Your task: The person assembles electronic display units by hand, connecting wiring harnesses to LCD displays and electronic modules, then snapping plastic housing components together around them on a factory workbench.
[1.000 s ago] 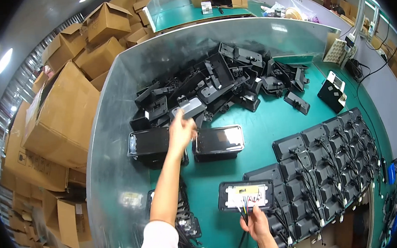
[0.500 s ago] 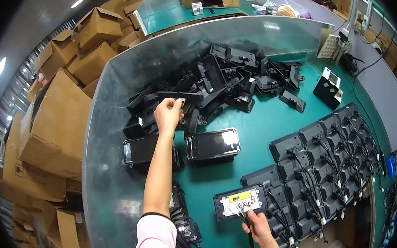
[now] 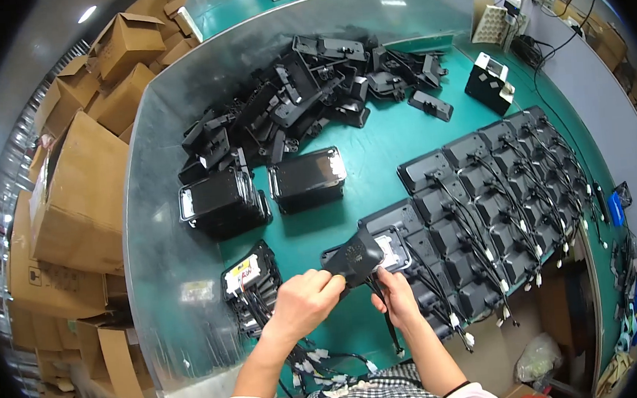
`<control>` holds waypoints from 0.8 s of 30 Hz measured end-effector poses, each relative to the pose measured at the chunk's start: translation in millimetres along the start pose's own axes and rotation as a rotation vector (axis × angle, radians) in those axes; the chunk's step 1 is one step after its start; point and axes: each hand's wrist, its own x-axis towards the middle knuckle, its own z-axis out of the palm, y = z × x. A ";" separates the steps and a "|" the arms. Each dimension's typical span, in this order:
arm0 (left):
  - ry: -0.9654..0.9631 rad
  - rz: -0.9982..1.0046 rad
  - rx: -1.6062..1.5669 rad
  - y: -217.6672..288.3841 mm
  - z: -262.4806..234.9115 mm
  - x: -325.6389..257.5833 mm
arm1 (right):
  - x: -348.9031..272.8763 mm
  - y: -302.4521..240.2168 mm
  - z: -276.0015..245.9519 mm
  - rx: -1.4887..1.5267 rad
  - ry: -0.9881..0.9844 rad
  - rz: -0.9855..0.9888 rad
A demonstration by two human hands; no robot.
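My left hand [image 3: 305,299] is closed on the edge of a black plastic housing [image 3: 359,259], which it holds tilted over a black-framed panel [image 3: 400,243] with a white inner face. The housing covers much of that panel. My right hand [image 3: 396,297] is closed around the dark cable bundle [image 3: 388,321] at the panel's lower edge, its thumb close to the housing. Left of my hands stands a stack of similar panels [image 3: 243,274] with coloured wires, their white connectors [image 3: 317,355] lying near the table's front edge.
Loose black housings [image 3: 288,96] are heaped at the back. Two stacks of glossy black panels, one on the left [image 3: 217,199] and another beside it [image 3: 308,177], stand before them. Rows of cabled black units [image 3: 475,187] fill the right. A metal wall [image 3: 157,234] curves round the green table.
My left hand has come back from the heap of housings, bringing a black housing over the panel at my right hand. The whole view has shifted, so the table appears higher up.
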 end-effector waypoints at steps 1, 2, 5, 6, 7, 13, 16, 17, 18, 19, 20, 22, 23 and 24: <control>-0.045 0.041 -0.015 3.7 9.8 -6.0 | -0.2 7.8 -7.6 0.040 -0.068 -0.022; -0.049 0.040 -0.020 7.3 19.7 -10.6 | -4.9 9.0 -7.8 0.041 -0.063 -0.018; -0.022 -0.342 -0.346 21.1 27.4 -24.4 | -18.3 0.6 -1.7 0.153 -0.129 0.042; -0.024 -0.345 -0.346 21.7 26.1 -26.7 | -21.3 -0.6 -3.2 0.154 -0.128 0.045; -0.028 -0.287 -0.302 22.4 24.5 -29.2 | -24.3 -1.1 -4.9 0.183 -0.189 0.046; -0.232 -0.308 -0.201 29.8 29.0 -34.9 | -37.6 -8.8 4.5 -0.050 -0.324 0.147; -0.294 -0.440 -0.189 34.9 27.9 -31.4 | -42.3 -8.3 8.3 -0.039 -0.316 0.117; -0.300 -0.492 -0.146 36.8 28.9 -31.7 | -42.7 -8.2 9.6 -0.028 -0.302 0.068; -0.299 -0.496 -0.146 38.3 32.9 -34.6 | -42.7 -6.2 9.9 -0.031 -0.304 0.071; -0.219 -0.553 -0.208 39.9 37.4 -36.9 | -42.8 -3.1 9.3 -0.110 -0.252 0.007; -0.138 -0.608 -0.271 42.2 40.3 -37.7 | -42.5 -0.4 8.9 -0.189 -0.200 -0.058; -0.082 -0.628 -0.184 48.5 40.9 -37.2 | -40.7 4.2 8.1 -0.589 -0.112 -0.380; -0.054 -0.659 -0.121 49.7 41.1 -36.2 | -40.7 6.1 8.6 -0.984 -0.014 -0.701; -0.026 -0.688 -0.058 50.7 40.4 -35.3 | -43.4 6.6 11.6 -0.985 -0.011 -0.701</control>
